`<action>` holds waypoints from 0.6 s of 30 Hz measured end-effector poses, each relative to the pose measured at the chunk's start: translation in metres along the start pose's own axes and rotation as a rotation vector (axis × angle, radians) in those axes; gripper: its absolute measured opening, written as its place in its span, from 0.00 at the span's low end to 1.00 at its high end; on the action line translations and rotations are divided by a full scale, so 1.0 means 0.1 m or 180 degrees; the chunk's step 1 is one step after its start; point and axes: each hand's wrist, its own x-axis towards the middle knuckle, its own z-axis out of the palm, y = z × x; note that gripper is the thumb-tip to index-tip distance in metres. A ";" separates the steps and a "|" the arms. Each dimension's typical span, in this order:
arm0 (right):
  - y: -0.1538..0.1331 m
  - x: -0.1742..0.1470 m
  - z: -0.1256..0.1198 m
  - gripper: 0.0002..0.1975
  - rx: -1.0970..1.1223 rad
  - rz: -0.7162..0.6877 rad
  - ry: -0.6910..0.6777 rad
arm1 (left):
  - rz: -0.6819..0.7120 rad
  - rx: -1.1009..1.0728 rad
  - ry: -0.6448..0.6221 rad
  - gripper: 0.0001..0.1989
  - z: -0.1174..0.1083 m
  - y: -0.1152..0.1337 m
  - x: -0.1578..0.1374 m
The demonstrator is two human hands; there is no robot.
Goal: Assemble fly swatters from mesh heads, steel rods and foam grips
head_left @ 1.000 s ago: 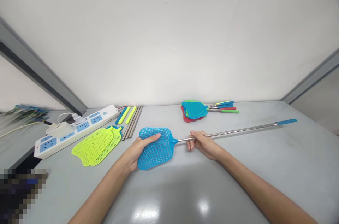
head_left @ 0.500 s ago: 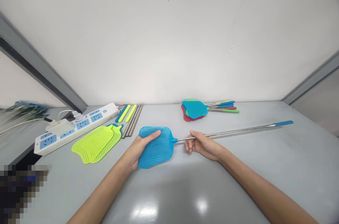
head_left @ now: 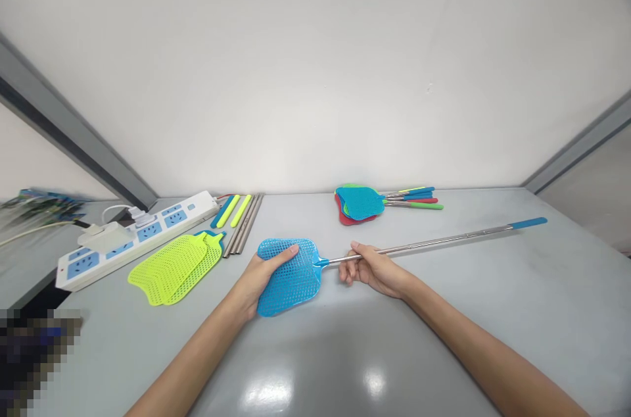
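A blue fly swatter (head_left: 296,289) with a perforated head spans the middle of the view. Its silver telescopic rod is drawn out long and ends at the right in a blue grip (head_left: 528,223). My left hand (head_left: 259,279) is closed on the left edge of the head, thumb on top and the other fingers hidden beneath. Around the rod, close to the head, my right hand (head_left: 372,269) is closed with its thumb over the metal and its fingers curled under.
Yellow swatter heads (head_left: 172,269) lie at left, one blue head partly under them. Behind are loose yellow and blue grips (head_left: 240,211) and metal tubes (head_left: 248,225). A white power strip (head_left: 142,239) holds plugs. Several swatters (head_left: 362,203) are piled against the back wall.
Both hands keep the same hold on the blue fly swatter. Its grip end sits slightly higher, and the whole view has shifted a little.
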 end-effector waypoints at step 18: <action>-0.01 0.00 0.04 0.23 -0.0073 -0.0046 0.0005 | 0.0176 0.0035 0.0079 0.17 0.10 -0.08 -0.03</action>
